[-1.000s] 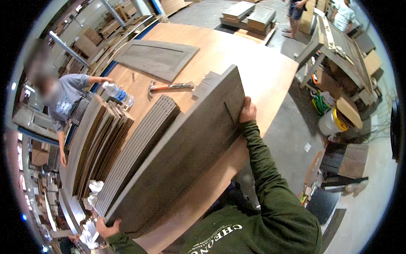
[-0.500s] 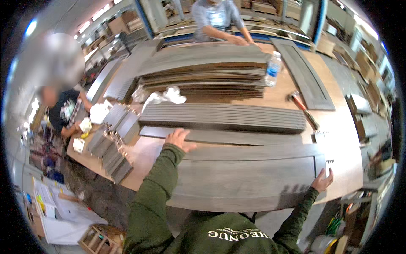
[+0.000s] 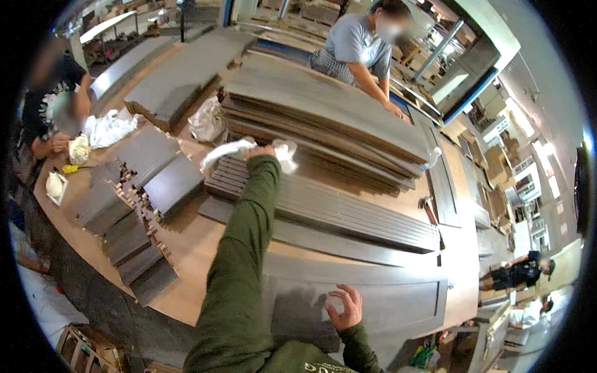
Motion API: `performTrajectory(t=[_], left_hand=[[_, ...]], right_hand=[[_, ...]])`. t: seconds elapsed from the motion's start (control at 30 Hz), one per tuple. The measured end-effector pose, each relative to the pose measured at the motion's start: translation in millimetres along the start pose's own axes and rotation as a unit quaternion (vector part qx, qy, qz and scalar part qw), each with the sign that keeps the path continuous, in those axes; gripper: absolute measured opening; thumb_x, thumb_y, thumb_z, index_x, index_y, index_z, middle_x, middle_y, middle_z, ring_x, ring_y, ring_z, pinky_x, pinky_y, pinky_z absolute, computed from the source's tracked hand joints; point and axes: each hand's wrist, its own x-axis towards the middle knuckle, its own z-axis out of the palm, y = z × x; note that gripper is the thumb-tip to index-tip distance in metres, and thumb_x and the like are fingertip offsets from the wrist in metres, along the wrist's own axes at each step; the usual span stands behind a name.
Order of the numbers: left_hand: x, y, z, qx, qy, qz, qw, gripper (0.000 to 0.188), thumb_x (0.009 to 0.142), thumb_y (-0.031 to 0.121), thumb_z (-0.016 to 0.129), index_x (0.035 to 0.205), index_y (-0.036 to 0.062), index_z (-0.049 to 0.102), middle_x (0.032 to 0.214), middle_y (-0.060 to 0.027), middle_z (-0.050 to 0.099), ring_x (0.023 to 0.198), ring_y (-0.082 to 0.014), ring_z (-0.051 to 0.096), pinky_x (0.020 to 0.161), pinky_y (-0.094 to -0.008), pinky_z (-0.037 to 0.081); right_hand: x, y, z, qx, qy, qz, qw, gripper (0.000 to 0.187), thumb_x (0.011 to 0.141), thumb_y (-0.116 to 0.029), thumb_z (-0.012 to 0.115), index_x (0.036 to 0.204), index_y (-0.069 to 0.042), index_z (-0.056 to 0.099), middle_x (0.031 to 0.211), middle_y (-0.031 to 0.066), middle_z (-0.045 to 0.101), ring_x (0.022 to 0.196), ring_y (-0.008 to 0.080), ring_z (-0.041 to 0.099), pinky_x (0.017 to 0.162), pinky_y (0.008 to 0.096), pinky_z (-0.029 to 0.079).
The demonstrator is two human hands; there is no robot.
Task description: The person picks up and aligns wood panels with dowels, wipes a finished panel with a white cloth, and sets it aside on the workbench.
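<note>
My left hand (image 3: 261, 151) reaches across to a crumpled white rag (image 3: 230, 149), which shows on both sides of my closed fingers. This rag lies between a tall stack of grey panels (image 3: 323, 109) and a row of long grey strips (image 3: 329, 202). My right hand (image 3: 346, 308) hovers over or just touches a grey framed panel (image 3: 385, 304) in front of me. Its fingers are curled but apart, with nothing in them. One loose flat grey strip (image 3: 323, 241) lies between that panel and the row of strips.
Short grey pieces with pale ends (image 3: 171, 186) lie at the left. A hammer (image 3: 430, 211) and clear bottle (image 3: 430, 158) are at the right. One co-worker (image 3: 360, 46) touches the far stack; another (image 3: 56, 105) stands at left near a white cloth (image 3: 109, 127).
My left hand has gone from the near panel forward to the white rag and closed on it. My right hand has left the panel's right end and moved inward. The view has turned.
</note>
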Motion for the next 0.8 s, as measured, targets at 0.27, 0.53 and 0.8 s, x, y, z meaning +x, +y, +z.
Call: performTrajectory(t=[0.27,0.53,0.8], left_hand=[[-142,-209,-43,-0.517,0.251,0.065,0.816,0.052,0.072,0.029,0.063,0.117,0.0071,0.049,0.118,-0.0171,0.05,0.103,-0.0292,0.051,0.089,-0.0416,0.04],[-338,-262,10,-0.499,0.261,0.159,0.811,0.047,0.074,0.023,0.058,0.117,0.0066,0.049,0.12,-0.0184,0.048,0.109,-0.0318,0.047,0.089,-0.048,0.038],[-317,-111,126,-0.03,0.211,0.319,0.924,0.06,0.068,0.036,0.062,0.118,0.0078,0.048,0.13,-0.0175,0.038,0.116,-0.0382,0.039,0.091,-0.0526,0.032]], right_hand=[[32,-34,46,0.063,-0.037,-0.02,0.997,0.037,0.067,-0.019,0.066,0.101,-0.009,0.054,0.111,0.0132,0.051,0.095,0.0327,0.05,0.08,0.0417,0.038],[74,-63,98,-0.039,-0.012,-0.055,0.998,0.052,0.064,-0.024,0.069,0.11,-0.011,0.049,0.117,0.0101,0.046,0.109,0.0311,0.043,0.093,0.0447,0.029],[60,-31,92,-0.013,-0.035,0.01,0.999,0.062,0.058,-0.023,0.068,0.114,-0.005,0.051,0.123,0.0207,0.043,0.116,0.0358,0.038,0.098,0.0481,0.029]])
